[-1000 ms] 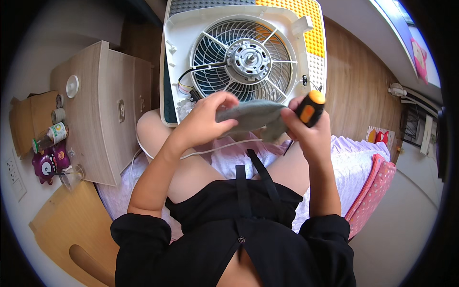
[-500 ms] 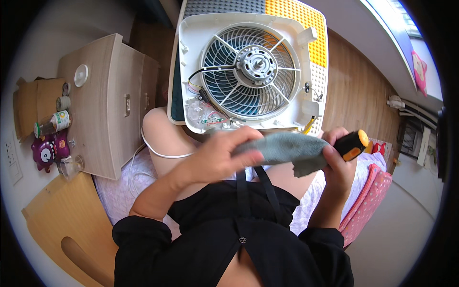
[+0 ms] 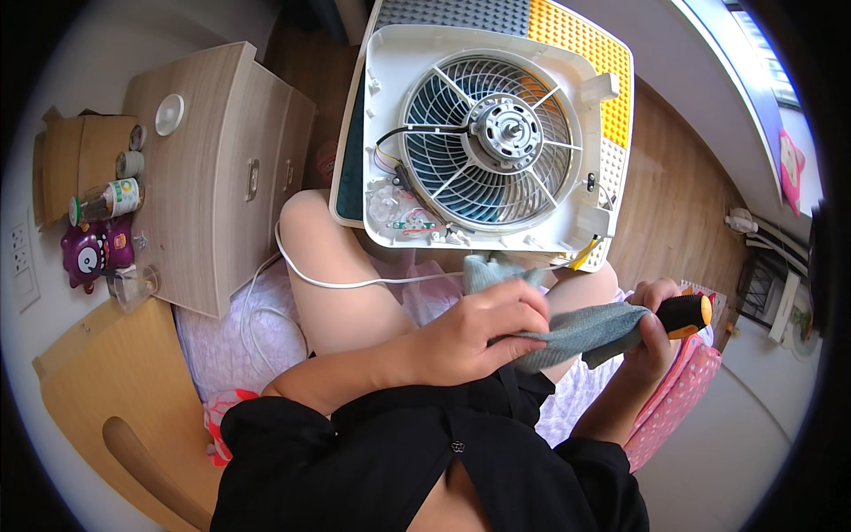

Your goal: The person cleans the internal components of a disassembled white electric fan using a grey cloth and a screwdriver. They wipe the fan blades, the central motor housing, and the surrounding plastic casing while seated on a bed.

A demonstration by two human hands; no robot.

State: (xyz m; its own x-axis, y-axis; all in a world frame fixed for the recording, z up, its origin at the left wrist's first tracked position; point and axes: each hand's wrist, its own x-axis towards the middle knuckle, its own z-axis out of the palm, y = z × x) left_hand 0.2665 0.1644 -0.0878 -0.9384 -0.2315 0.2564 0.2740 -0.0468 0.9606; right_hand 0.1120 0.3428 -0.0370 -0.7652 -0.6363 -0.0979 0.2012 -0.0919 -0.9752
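A grey-green cloth point(image 3: 589, 332) stretches between my two hands over my lap. My left hand point(image 3: 483, 330) is closed, pinching the cloth, and a loose fold of it sticks up behind my fingers. My right hand point(image 3: 653, 332) grips the cloth's other end together with a tool that has a black and orange handle point(image 3: 687, 316). That tool looks like a screwdriver, but the cloth hides the rest of it. Beyond my hands lies an opened white fan housing point(image 3: 383, 66), with a silver motor point(image 3: 507, 133) in the middle of its round grille.
The housing rests on a table with a grey and yellow studded top point(image 3: 612, 53). A white cord point(image 3: 372, 282) runs across my thigh. To the left stand a wooden cabinet point(image 3: 199, 177) and a chair point(image 3: 80, 381). A pink dotted cushion point(image 3: 687, 390) lies at my right.
My left hand has slid right and nearer to me along the cloth, and a fold now rises behind it. My right hand and the handle sit slightly lower and further right.
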